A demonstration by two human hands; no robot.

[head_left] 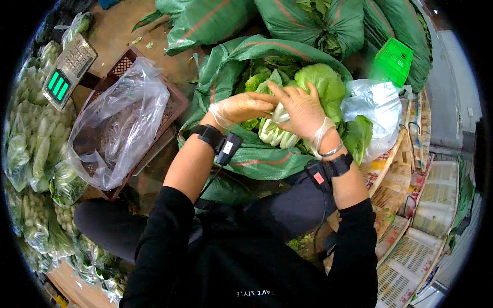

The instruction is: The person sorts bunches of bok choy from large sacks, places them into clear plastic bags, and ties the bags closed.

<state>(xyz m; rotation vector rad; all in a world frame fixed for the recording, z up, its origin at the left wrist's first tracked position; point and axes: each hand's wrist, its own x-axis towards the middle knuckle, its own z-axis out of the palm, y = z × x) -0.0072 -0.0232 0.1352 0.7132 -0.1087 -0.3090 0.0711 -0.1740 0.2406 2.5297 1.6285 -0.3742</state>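
Greens [324, 86] touch the right hand [303, 110], the left hand [248, 107] close by; I can't tell if either grips; pulling hard might rip them.

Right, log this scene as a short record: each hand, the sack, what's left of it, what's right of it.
Left hand: thin clear glove, over the greens
Right hand: thin clear glove, at the greens; grip partly hidden
Open sack: green woven sack with orange stripes, holding white-stalked leafy greens
Left of sack: reddish-brown plastic mesh crate with a crumpled clear plastic bag; grey keypad unit with green-lit display
Right of sack: whitish translucent plastic bag; bright green plastic basket
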